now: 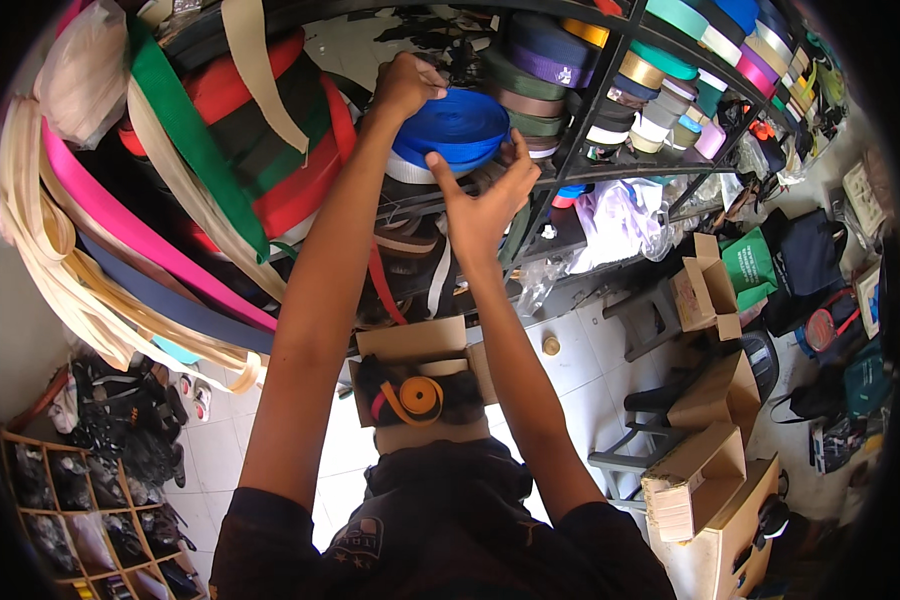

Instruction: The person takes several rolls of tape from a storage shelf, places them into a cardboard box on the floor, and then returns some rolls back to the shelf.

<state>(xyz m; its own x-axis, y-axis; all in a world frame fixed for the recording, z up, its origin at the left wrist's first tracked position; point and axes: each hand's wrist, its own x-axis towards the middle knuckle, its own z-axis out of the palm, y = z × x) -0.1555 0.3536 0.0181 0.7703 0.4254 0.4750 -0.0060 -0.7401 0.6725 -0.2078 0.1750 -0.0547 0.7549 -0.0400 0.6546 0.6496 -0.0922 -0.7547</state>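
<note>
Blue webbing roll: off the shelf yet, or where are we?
Not off yet. Both hands are on the blue webbing roll: left hand on its top edge, right hand beneath. It sits on a white roll on the black rack. Lifting it clear remains.

Blue webbing roll [457, 128] (lying flat) atop a white roll on the shelf.

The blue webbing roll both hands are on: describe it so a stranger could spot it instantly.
Find the black metal shelf rack stacked with webbing rolls. On its middle shelf, the left hand grips the blue roll from above while the right hand touches it from below. It is the only bright royal-blue roll there, lying flat atop a white roll.
</note>
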